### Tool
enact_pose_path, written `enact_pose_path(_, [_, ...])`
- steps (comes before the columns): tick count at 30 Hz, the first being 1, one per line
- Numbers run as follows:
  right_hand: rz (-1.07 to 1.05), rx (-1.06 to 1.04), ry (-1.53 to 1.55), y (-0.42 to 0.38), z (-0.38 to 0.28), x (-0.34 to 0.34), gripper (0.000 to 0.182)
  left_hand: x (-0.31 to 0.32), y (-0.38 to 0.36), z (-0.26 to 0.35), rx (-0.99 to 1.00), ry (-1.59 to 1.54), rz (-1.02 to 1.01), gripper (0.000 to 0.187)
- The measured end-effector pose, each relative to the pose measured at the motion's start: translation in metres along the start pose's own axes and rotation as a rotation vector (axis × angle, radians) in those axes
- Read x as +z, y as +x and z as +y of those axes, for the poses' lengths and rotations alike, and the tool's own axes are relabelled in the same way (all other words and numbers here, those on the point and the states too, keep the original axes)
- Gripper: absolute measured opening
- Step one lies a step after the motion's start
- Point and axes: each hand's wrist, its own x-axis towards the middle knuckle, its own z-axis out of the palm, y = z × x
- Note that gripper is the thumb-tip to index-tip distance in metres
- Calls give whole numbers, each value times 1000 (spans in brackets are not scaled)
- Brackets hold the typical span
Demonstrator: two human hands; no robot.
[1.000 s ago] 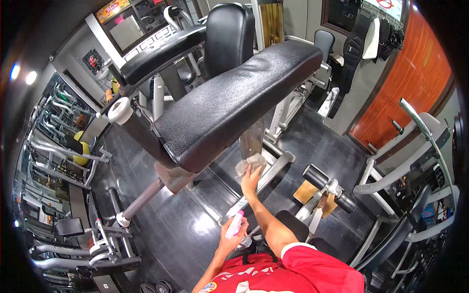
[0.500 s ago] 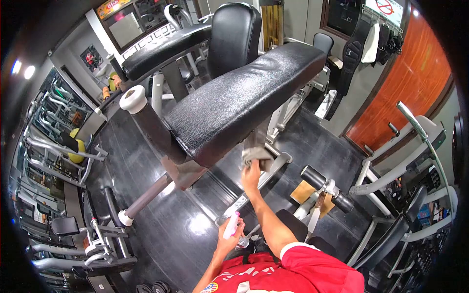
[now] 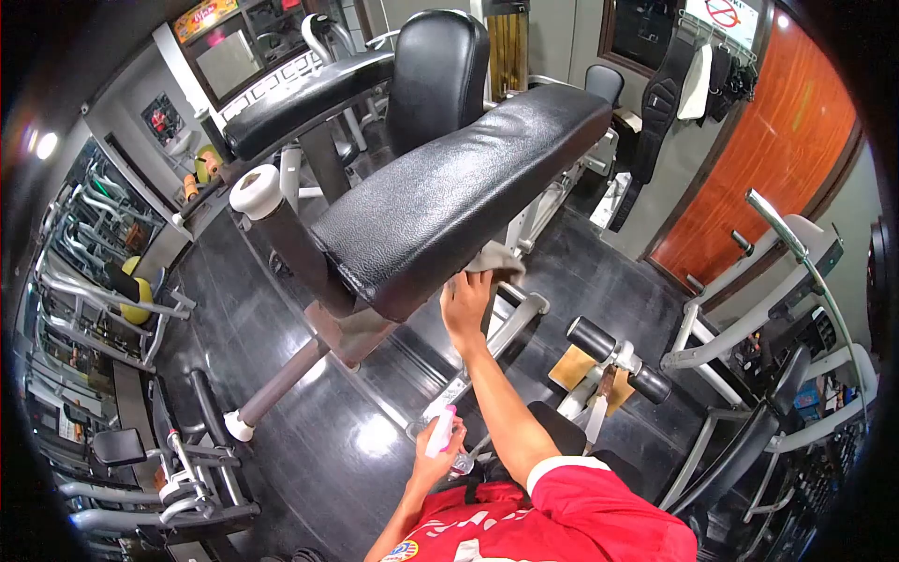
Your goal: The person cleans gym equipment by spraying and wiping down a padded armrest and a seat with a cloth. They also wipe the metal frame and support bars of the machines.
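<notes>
A big black padded bench [image 3: 449, 201] fills the middle of the gym, above the dark floor [image 3: 318, 440]. The right hand [image 3: 465, 302] presses a grey cloth [image 3: 493, 258] to the underside edge of the pad, fingers closed on it. The left hand [image 3: 433, 456], low near the chest, grips a small spray bottle [image 3: 440, 434].

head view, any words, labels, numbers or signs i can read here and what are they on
No text reads clearly.
Wall sign: a red no-smoking symbol, no legible words.
Orange board up on the wall: lettering too blurred to read.
Red shirt: white print and a round badge, both cut off and unreadable.
Spray bottle in the left hand: no label visible.
</notes>
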Motion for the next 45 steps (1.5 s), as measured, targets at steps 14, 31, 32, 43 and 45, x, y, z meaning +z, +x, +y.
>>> enact_pose_path(14, [-519, 998, 276, -131, 46, -7, 46, -4, 2, 0, -13, -1, -27, 18])
enact_pose_path(31, [-201, 827, 926, -96, 65, 23, 30, -7, 1, -2, -65, 30, 67, 18])
enact_pose_path(32, [-200, 830, 926, -110, 75, 28, 30, -7, 1, -1, -64, 42, 60, 18])
enact_pose_path(43, [-230, 1232, 1315, -114, 95, 10, 43, -9, -4, -7, -41, 23, 131, 18])
enact_pose_path(45, [-167, 942, 2531, -83, 74, -10, 45, -5, -5, -2, -16, 78, 84, 18])
